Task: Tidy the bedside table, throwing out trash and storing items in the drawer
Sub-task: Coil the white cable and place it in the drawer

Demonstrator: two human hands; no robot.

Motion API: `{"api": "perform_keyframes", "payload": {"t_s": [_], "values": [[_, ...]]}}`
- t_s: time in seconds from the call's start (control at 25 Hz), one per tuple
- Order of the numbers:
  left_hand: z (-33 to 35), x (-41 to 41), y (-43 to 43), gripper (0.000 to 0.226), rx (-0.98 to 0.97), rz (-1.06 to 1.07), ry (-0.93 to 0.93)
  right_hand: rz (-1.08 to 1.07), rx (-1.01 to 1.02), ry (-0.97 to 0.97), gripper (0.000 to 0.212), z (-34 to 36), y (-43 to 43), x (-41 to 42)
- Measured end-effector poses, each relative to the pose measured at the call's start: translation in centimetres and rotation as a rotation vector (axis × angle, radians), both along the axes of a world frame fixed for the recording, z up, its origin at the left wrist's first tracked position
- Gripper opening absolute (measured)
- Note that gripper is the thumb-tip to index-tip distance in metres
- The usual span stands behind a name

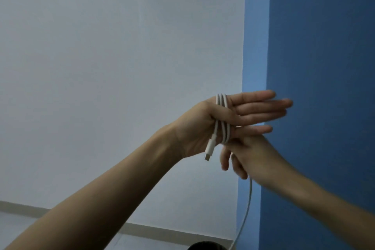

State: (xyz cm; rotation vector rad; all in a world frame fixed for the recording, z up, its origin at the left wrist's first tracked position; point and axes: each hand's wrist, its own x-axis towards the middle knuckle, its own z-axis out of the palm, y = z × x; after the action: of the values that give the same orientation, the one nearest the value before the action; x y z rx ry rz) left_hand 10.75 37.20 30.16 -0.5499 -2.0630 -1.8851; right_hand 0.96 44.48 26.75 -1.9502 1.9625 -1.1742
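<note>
Left hand (200, 126) flat, thumb pinning the cable (221, 102) loops. Right hand (256, 155) at five o'clock feeds the tail, its grip too blurred to tell. If the tension slackens, the loops could slide off my fingertips.

plain indoor room, white wall (101, 46), blue wall (324, 46), pale skirting board (162, 233)

Dim, flat, bluish cast. Soft diffuse light, faint shading on forearms. Right hand (249, 154) motion-blurred, left hand (203, 126) smeared at fingertips; cable (222, 103) loops reasonably sharp. Wall corner (243, 46) leans, wide-angle distortion.
</note>
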Motion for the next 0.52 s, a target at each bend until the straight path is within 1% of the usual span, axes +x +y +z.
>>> {"api": "perform_keyframes", "payload": {"t_s": [0.04,0.08,0.12,0.2,0.24,0.28,0.32,0.36,0.4,0.44,0.48,0.52], "values": [[0.1,0.1,-0.5,0.062,-0.007,0.051,0.025,0.065,-0.062,-0.022,0.03,-0.9,0.5,0.4],[0.3,0.2,-1.1,0.063,-0.017,0.103,0.043,0.102,-0.078,-0.033,0.022,-1.5,1.1,0.7],[0.5,0.4,-1.6,0.063,-0.029,0.149,0.055,0.116,-0.048,-0.029,0.021,-1.8,1.8,1.1],[0.7,0.7,-2.5,0.058,-0.071,0.228,0.061,0.102,0.068,0.055,0.022,-2.0,2.6,1.5],[0.8,0.8,-2.6,0.054,-0.12,0.275,0.052,0.068,0.129,0.137,0.021,-1.8,3.3,1.8],[0.7,0.8,-2.7,0.05,-0.19,0.335,0.028,0.018,0.17,0.26,0.02,-1.4,3.9,1.9],[0.5,0.8,-2.5,0.045,-0.273,0.386,-0.001,-0.018,0.136,0.441,0.017,-1.2,4.5,2.0],[0.2,0.7,-2.2,0.039,-0.341,0.415,-0.023,-0.038,0.016,0.635,0.013,-0.5,5.1,1.9],[-0.1,0.6,-1.9,0.033,-0.366,0.41,-0.038,-0.061,-0.143,0.863,0.011,0.4,5.7,1.3],[-0.3,0.5,-1.6,0.033,-0.348,0.386,-0.051,-0.114,-0.333,0.97,0.013,1.5,6.4,0.7],[-0.6,0.6,-1.2,0.038,-0.313,0.326,-0.062,-0.148,-0.494,0.986,0.022,2.8,7.2,0.3],[-0.7,0.5,-1.0,0.047,-0.316,0.237,-0.074,-0.143,-0.562,0.961,0.03,4.1,7.7,-0.3]]}}
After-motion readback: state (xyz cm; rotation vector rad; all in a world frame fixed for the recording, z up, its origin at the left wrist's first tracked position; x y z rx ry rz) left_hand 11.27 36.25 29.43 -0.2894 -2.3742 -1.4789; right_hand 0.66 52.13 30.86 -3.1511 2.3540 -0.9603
